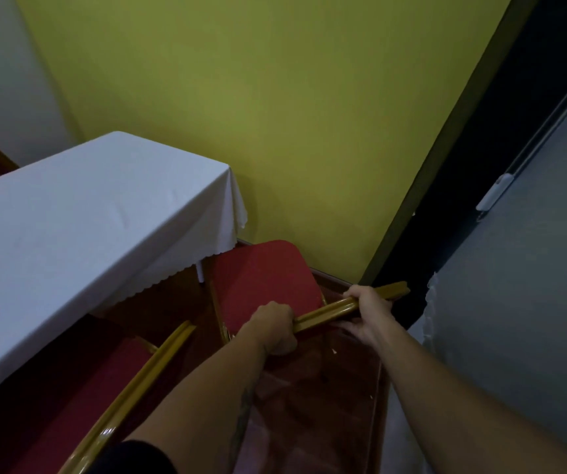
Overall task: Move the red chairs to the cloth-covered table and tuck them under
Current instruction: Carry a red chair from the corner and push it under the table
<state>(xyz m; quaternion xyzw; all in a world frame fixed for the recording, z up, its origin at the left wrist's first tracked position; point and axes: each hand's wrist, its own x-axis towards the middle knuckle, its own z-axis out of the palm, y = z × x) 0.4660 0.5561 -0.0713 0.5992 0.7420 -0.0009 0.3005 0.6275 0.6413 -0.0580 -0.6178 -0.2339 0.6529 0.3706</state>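
I am gripping the chair's (261,278) gold top rail (330,311) with both hands — left (273,328) and right (369,314) closed round it. The seat is pointing away from me, its front corner just under the table's (70,227) cloth edge — table lying forward-left.

Dim, flat indoor light leaves deep shadow under the white tablecloth (80,230) at seven o'clock, a small glare spot on the gold chair frame (107,431) near six, slight softness throughout, and wide-angle bending toward the edges.
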